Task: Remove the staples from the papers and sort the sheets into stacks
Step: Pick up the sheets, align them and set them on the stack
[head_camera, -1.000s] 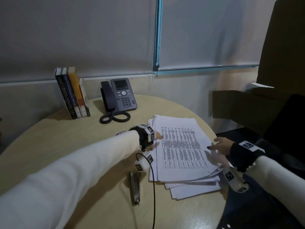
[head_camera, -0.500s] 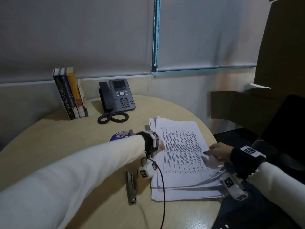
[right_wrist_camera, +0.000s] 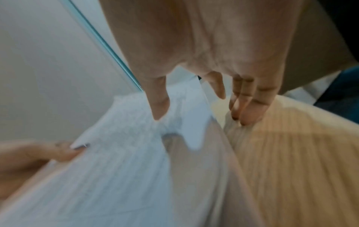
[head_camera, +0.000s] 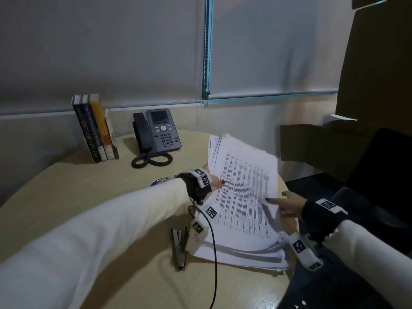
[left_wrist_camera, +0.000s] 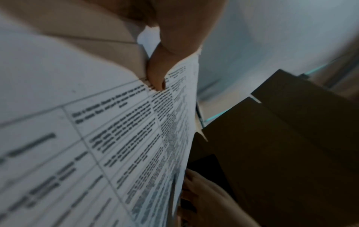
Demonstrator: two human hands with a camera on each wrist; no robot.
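A thick pile of printed sheets [head_camera: 240,253] lies at the right edge of the round table [head_camera: 111,197]. My left hand [head_camera: 215,180] pinches the left edge of the upper bundle [head_camera: 243,197], thumb on top [left_wrist_camera: 155,76], and holds it tilted up off the pile, the far end highest. The printed table on that bundle [left_wrist_camera: 116,138] fills the left wrist view. My right hand [head_camera: 287,201] is at the bundle's right edge with its fingers [right_wrist_camera: 242,107] stretched out, the index finger lying on the top sheet. No staple shows.
A slim metal staple tool [head_camera: 179,248] lies on the table just left of the pile. Under my left forearm a purple disc [head_camera: 159,181] peeks out. A desk phone [head_camera: 159,132] and several upright books [head_camera: 95,128] stand at the back. Brown boxes [head_camera: 312,143] are on the right.
The upper bundle has come up off the pile and tilted, its far end rising. My left hand rose with it; my right index finger stayed on the right edge.
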